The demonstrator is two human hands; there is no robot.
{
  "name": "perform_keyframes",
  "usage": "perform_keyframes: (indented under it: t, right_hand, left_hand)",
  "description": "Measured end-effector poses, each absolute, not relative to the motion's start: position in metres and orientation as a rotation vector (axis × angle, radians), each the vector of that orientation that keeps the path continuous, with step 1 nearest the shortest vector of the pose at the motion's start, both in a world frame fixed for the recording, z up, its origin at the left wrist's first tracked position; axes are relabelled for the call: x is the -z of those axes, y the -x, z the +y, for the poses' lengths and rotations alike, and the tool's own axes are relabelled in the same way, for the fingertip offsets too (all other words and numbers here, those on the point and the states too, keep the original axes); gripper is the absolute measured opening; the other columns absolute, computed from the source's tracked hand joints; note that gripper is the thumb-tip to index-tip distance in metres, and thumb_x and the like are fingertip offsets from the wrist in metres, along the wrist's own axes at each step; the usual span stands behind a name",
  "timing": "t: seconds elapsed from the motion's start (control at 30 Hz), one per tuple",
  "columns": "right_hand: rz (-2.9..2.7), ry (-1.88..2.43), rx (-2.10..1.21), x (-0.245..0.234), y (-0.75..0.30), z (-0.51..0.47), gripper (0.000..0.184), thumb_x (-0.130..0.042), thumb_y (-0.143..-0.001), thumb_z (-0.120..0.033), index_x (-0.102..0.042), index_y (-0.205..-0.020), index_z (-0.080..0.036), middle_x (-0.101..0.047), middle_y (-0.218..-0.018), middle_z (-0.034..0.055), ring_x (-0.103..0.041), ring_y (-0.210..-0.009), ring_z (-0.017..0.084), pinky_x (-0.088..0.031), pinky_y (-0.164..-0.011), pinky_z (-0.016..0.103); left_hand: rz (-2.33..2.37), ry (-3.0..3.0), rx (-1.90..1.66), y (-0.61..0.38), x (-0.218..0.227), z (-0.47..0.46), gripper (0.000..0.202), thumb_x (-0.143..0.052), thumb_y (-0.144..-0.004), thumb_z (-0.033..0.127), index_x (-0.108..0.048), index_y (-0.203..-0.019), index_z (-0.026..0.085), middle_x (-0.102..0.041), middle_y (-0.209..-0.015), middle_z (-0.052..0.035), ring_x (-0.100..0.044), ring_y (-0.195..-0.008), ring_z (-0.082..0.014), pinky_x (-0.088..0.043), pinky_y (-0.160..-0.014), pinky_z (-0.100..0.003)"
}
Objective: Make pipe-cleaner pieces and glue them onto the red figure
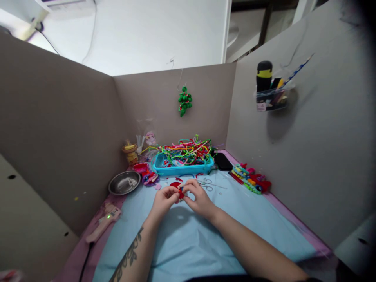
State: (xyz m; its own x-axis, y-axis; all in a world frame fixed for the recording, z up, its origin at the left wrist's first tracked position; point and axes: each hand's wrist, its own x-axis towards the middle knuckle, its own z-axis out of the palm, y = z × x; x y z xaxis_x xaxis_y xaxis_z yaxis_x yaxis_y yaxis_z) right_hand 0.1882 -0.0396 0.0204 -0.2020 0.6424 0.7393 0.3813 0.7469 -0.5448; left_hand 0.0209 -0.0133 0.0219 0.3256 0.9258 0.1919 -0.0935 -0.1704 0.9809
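My left hand (163,200) and my right hand (199,197) meet over the light blue mat (182,239), fingers pinched together on a small red fuzzy craft piece (177,188). The piece is held between both sets of fingertips, just above the mat. A pair of small scissors (207,185) lies just beyond my right hand. Behind them a turquoise tray (182,166) is heaped with coloured pipe cleaners.
A metal bowl (123,183) sits at the left, a pink glue gun (102,227) nearer at the left edge. A black phone (222,161) and finished colourful pieces (249,180) lie at the right. Grey cardboard walls enclose the desk; a green ornament (185,101) hangs on the back wall.
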Motion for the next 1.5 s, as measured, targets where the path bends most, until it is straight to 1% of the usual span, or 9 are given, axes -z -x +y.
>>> perform_keyframes:
  t: [0.67,0.97,1.27,1.5]
  right_hand:
    - [-1.810,0.800,-0.265,-0.0230,-0.1878,-0.0408,0.020,-0.056,-0.071,-0.005,-0.058,-0.084,-0.020,-0.050,-0.093,0.0057,-0.053,-0.093,0.019,-0.045,-0.084,0.034]
    - [-1.816,0.797,-0.267,-0.0221,-0.1880,-0.0405,0.021,-0.056,-0.070,-0.005,-0.057,-0.083,-0.020,-0.050,-0.093,0.0057,-0.052,-0.094,0.020,-0.045,-0.084,0.035]
    - [-1.822,0.803,-0.285,-0.0198,-0.1884,-0.0399,0.021,-0.056,-0.071,-0.005,-0.057,-0.085,-0.020,-0.050,-0.095,0.0058,-0.052,-0.095,0.019,-0.045,-0.085,0.035]
    - [-1.818,0.800,-0.269,-0.0230,-0.1878,-0.0411,0.020,-0.056,-0.070,-0.005,-0.057,-0.083,-0.021,-0.050,-0.092,0.0056,-0.053,-0.093,0.019,-0.046,-0.083,0.035]
  left_hand:
    - [0.819,-1.421,-1.099,-0.0212,-0.0247,-0.0154,0.021,-0.071,-0.064,0.031,-0.064,-0.070,0.012,-0.062,-0.057,-0.0004,-0.053,-0.049,-0.0093,-0.042,-0.051,-0.021]
    - [0.823,-1.418,-1.101,-0.0217,-0.0251,-0.0156,0.024,-0.072,-0.062,0.033,-0.064,-0.070,0.012,-0.062,-0.057,-0.0008,-0.054,-0.049,-0.0101,-0.042,-0.051,-0.023]
    - [0.812,-1.412,-1.094,-0.0216,-0.0255,-0.0152,0.023,-0.072,-0.062,0.032,-0.064,-0.070,0.012,-0.062,-0.056,-0.0005,-0.053,-0.049,-0.0094,-0.042,-0.051,-0.022]
    - [0.823,-1.420,-1.100,-0.0214,-0.0250,-0.0150,0.022,-0.072,-0.063,0.032,-0.065,-0.070,0.013,-0.063,-0.057,-0.0009,-0.054,-0.049,-0.0097,-0.042,-0.051,-0.022]
